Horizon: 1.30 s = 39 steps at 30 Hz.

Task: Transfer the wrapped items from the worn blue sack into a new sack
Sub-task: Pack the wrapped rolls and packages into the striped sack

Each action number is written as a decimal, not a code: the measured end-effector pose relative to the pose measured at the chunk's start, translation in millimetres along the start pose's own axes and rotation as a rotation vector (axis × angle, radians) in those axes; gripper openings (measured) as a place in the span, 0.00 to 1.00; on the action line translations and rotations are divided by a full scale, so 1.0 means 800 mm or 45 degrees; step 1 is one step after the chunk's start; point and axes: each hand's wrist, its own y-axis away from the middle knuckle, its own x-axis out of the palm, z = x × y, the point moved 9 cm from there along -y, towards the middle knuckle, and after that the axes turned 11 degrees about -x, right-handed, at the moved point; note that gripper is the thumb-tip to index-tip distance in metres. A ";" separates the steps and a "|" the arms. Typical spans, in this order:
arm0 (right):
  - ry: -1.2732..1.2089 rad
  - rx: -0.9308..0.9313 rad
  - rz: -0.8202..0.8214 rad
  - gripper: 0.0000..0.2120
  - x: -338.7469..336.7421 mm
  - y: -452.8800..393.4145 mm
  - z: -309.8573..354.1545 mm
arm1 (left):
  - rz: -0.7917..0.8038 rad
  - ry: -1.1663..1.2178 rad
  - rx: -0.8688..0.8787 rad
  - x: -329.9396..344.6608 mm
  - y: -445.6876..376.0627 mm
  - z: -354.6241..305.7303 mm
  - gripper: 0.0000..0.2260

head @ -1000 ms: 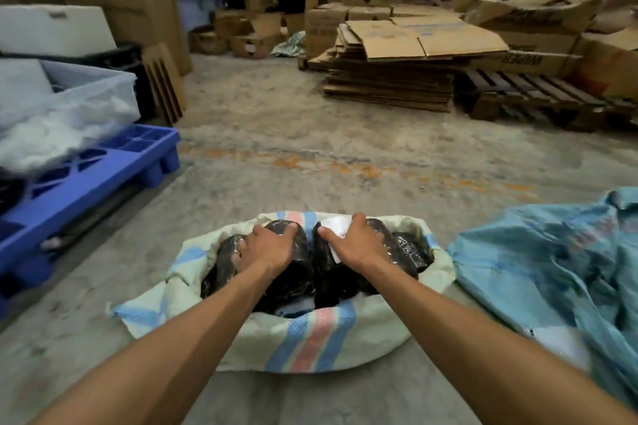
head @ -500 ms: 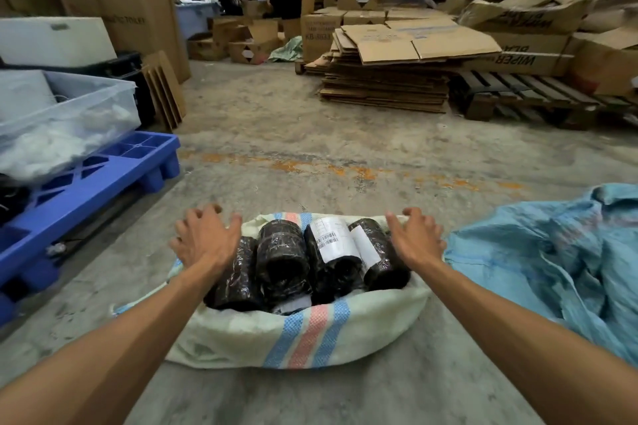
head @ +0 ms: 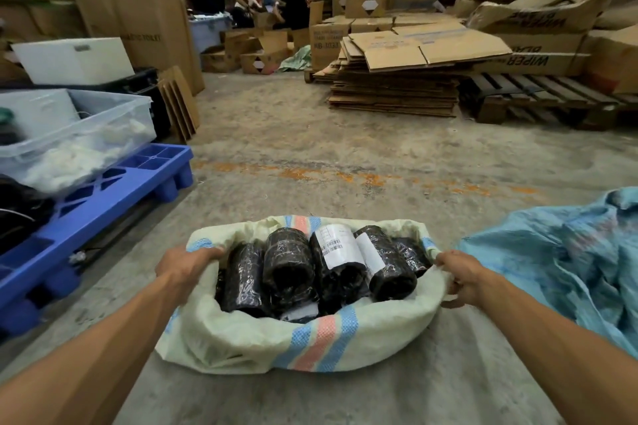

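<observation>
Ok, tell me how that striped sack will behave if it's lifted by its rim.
The striped sack is woven and folds limply, so it will probably sag. Packed with black wrapped rolls, it likely feels heavy. Both the left hand and right hand grip its rim, which should keep it level.

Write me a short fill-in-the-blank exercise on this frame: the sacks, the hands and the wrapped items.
1. The black plastic-wrapped rolls lie inside the pale woven sack with a ____ stripe between two blue ones.
2. The left hand and right hand each grip that sack's ____.
3. The crumpled blue sack lies on the concrete floor to the ____ of the pale sack.
4. One roll carries a white ____ label.

Missing words: pink; rim; right; barcode
</observation>
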 end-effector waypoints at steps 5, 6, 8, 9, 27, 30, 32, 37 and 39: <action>-0.321 0.224 0.036 0.17 0.005 0.018 -0.032 | 0.480 0.142 -0.045 0.026 0.017 -0.006 0.30; -0.326 0.296 0.044 0.20 0.009 0.025 -0.042 | 0.528 0.168 -0.034 0.027 0.016 -0.009 0.28; -0.370 0.355 0.071 0.25 0.022 0.035 -0.059 | 0.552 0.211 -0.048 0.024 0.014 -0.009 0.30; -0.397 0.340 0.083 0.25 0.029 0.035 -0.064 | 0.535 0.229 -0.066 0.020 0.011 -0.007 0.33; -0.329 -0.191 -0.610 0.07 -0.040 0.014 -0.014 | 0.474 0.131 -0.050 0.049 0.037 -0.016 0.16; -0.475 -0.397 -0.818 0.10 -0.053 0.034 0.005 | 0.210 0.140 0.104 0.029 0.039 -0.028 0.11; -0.456 -0.415 -0.877 0.08 -0.065 0.037 0.003 | 0.097 0.135 0.261 0.015 0.045 -0.041 0.10; -0.038 0.096 -0.060 0.31 -0.040 0.018 -0.050 | 0.121 0.294 0.348 0.008 0.061 -0.062 0.17; 0.221 0.061 0.011 0.28 -0.055 0.025 -0.036 | 0.220 0.413 0.290 0.015 0.063 -0.066 0.17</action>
